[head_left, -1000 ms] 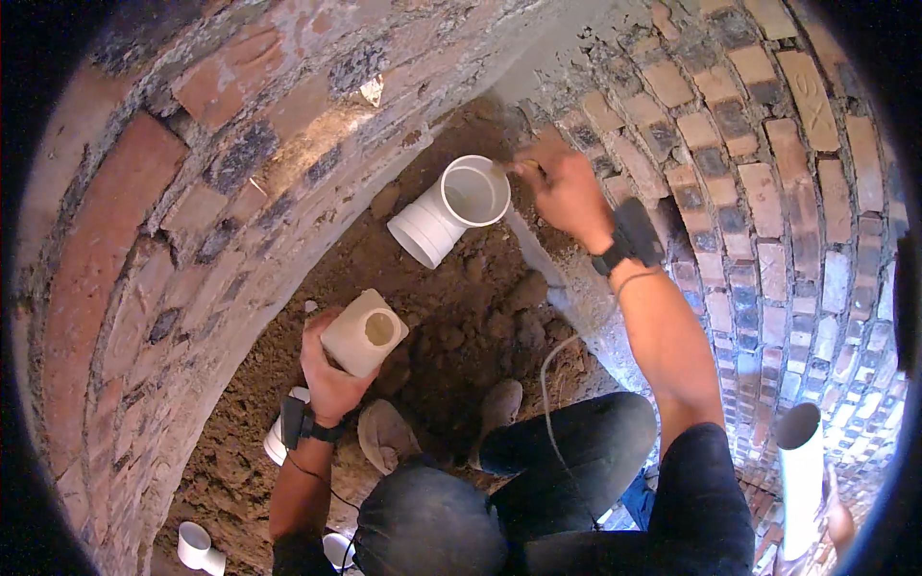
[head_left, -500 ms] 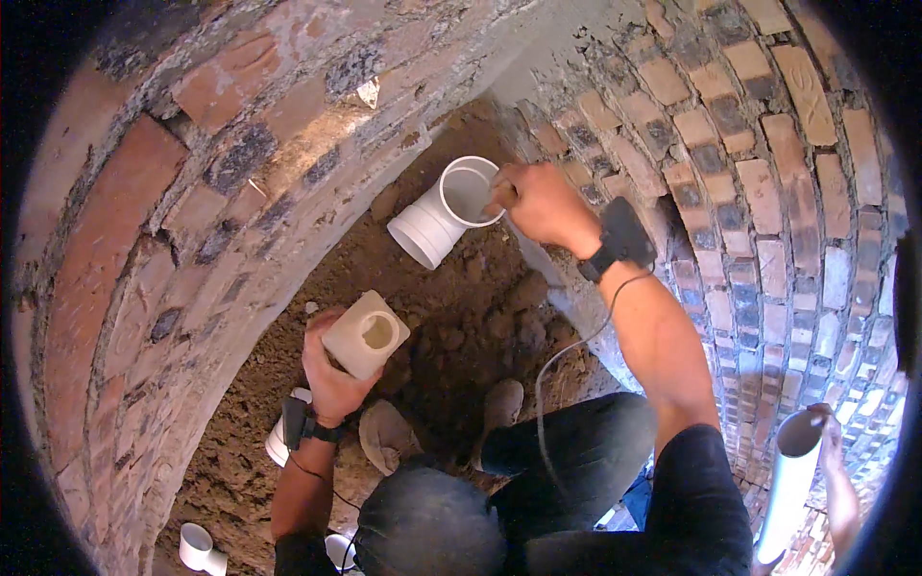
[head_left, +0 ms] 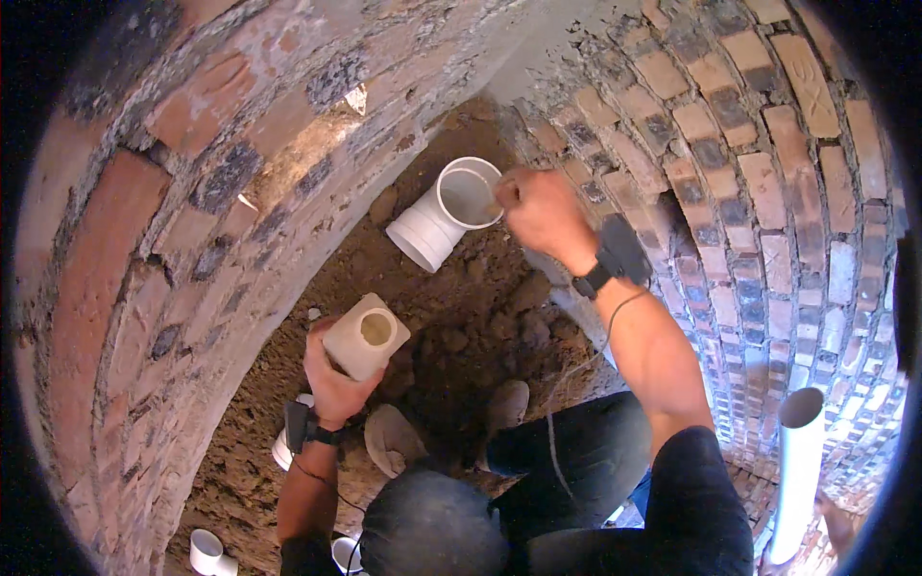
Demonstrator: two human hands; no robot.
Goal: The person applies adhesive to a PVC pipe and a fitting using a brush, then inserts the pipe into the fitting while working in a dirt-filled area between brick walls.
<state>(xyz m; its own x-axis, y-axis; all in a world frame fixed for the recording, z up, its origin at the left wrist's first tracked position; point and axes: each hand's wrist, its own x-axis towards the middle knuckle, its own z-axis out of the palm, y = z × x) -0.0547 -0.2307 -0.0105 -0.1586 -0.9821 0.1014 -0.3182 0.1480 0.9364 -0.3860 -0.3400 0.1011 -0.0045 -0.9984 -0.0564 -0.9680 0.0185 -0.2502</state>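
My left hand grips a beige plastic container, whose round open mouth faces up. My right hand has its fingers closed at the right rim of a white pipe fitting, which lies on the soil with one round opening upward. Whatever is between those fingers is mostly hidden and too small to name.
Curved brick walls flank the dirt floor. More white fittings lie lower left. At lower right a long white pipe stands tilted, another person's hand beside it. My knee and shoes fill the lower middle.
My right hand has come leftward to the fitting's rim, dipping slightly since half a second ago. The other person's hand rose to the pipe's top, then dropped lower. My left hand barely moved.
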